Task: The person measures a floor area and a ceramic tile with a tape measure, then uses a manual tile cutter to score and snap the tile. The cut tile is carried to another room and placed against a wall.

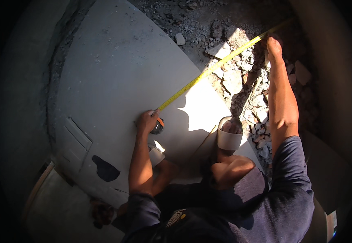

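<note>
Head view: a yellow tape measure (208,72) is stretched from a grey slab across broken rubble.

Its blade runs diagonally from the dark case (158,126), pinned on the large grey slab (115,73) by the left hand (147,120), up to the right hand (274,45), which presses the far end down among the rubble (240,81) at full reach. The left fingers are curled tightly over the case; the right fingers appear closed on the blade, though shadow hides the exact grip. 2 sandalled feet rest on the slab, the clearer sandal (229,137) at its sunlit edge. A thin stick (203,141) lies just beside it. Judged from here, a clean reading calls for a taut, untwisted blade, with both ends kept flat and steady.
</note>
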`<control>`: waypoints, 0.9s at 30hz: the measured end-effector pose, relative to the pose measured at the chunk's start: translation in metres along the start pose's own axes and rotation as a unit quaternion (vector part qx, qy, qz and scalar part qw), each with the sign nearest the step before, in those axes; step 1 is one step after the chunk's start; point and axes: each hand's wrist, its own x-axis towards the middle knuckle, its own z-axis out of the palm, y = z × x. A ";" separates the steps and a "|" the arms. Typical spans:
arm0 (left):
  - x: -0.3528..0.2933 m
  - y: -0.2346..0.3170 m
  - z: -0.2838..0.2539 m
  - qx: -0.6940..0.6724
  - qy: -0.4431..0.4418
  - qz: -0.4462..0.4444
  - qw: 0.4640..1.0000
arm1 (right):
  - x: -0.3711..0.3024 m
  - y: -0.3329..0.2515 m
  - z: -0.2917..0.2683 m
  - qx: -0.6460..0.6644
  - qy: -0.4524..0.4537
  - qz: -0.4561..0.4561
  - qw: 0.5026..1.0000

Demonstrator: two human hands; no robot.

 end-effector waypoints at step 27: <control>0.025 -0.025 -0.007 -0.095 -0.020 -0.025 0.995 | -0.039 -0.047 0.044 -0.170 0.086 0.072 0.979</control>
